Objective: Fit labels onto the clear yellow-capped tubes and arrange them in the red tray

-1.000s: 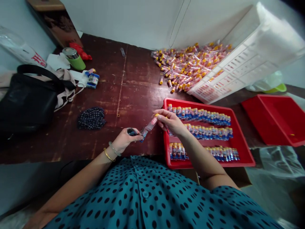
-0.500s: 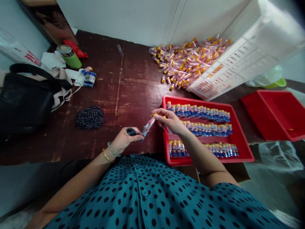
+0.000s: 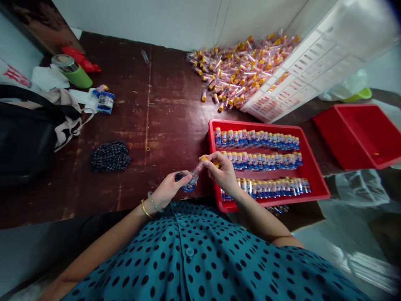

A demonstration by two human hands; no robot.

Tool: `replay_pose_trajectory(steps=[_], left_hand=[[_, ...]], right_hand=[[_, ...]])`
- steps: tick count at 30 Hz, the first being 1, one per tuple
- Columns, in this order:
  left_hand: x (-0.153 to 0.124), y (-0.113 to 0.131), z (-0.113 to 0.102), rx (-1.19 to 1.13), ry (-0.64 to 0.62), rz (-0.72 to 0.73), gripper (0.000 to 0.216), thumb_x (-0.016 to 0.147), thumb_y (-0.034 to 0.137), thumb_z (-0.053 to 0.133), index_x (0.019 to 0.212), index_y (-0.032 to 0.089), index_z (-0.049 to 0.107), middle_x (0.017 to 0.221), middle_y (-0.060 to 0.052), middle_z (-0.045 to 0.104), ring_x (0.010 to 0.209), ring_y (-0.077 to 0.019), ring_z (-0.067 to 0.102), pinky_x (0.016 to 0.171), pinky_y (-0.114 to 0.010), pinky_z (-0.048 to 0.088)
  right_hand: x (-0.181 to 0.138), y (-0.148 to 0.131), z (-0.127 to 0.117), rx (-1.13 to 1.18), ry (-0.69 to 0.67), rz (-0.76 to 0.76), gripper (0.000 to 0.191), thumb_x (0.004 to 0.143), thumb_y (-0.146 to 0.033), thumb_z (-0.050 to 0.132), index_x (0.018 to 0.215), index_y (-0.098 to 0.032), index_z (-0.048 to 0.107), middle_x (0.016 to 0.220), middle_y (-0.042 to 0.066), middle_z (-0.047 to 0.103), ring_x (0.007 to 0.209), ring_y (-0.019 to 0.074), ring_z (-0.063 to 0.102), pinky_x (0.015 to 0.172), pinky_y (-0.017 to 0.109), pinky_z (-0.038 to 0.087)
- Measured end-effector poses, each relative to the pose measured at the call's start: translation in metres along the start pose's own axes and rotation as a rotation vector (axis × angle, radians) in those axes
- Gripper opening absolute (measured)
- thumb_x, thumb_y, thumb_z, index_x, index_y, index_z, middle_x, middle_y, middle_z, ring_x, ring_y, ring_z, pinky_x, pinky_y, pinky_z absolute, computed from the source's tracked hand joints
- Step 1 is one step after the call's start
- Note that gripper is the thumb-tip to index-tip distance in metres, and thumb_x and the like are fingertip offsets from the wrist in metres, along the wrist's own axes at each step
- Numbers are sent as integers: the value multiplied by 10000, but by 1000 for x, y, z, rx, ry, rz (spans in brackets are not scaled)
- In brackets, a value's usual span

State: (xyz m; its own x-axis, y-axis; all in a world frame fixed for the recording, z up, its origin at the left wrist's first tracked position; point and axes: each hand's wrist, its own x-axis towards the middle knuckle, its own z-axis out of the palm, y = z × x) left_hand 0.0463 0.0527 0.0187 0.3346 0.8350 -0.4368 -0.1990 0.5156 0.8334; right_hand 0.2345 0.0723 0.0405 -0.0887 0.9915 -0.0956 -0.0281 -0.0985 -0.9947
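Note:
My right hand (image 3: 223,173) pinches the yellow-capped end of a clear tube (image 3: 196,172) just left of the near red tray (image 3: 313,173). My left hand (image 3: 171,189) is closed on the tube's lower end, where a small dark and blue piece sits under the thumb. Both hands hover over the near edge of the brown table (image 3: 163,125). The tray holds three rows of labelled tubes (image 3: 260,161) lying side by side.
A heap of yellow-capped tubes (image 3: 238,71) lies at the back beside a tipped white crate (image 3: 313,62). A second red tray (image 3: 357,133) sits right. A black bag (image 3: 25,133), green cup (image 3: 72,73), small packets (image 3: 105,102) and dotted cloth (image 3: 110,156) lie left.
The camera has tilted down and right, so the scene shifted up and left. My hands have drawn closer together, nearer my body, with the tube still between them.

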Motion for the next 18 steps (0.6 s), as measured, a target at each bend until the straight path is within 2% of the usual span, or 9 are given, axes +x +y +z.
replay_pose_trajectory(steps=[3,7,10,13,18], left_hand=[[-1,2,5,-132,-92,-109,309,696,395,810,872,156,722,806,-26,725,751,-166,645,751,-295,511],[1,6,13,-197,-163,-173,299,720,384,802,891,151,727,801,-28,718,715,-142,628,694,-259,501],[2,7,19,-236,-144,-111,262,720,396,799,808,160,724,757,2,687,688,-123,593,676,-241,488],[4,6,24,-238,-125,-23,236,722,387,798,775,168,728,770,9,683,730,-126,584,714,-238,479],[4,8,24,-111,-106,12,250,753,405,768,835,170,752,819,-21,700,783,-154,583,744,-264,468]], right_hand=[[-9,2,-5,35,6,41,289,828,-439,694,806,-202,530,964,30,703,428,41,434,395,199,362],[-21,0,-7,11,-71,36,237,839,-410,692,852,-199,586,907,23,698,473,62,496,444,208,421],[-29,0,-4,-28,-105,-9,243,803,-384,735,920,-210,613,939,28,705,700,137,647,629,260,540],[-34,1,-2,-78,-67,-95,259,773,-342,768,942,-206,627,1089,52,701,950,184,669,865,314,540],[-34,2,-3,-80,-58,-133,200,787,-331,752,891,-190,656,1102,68,709,945,189,680,870,316,536]])
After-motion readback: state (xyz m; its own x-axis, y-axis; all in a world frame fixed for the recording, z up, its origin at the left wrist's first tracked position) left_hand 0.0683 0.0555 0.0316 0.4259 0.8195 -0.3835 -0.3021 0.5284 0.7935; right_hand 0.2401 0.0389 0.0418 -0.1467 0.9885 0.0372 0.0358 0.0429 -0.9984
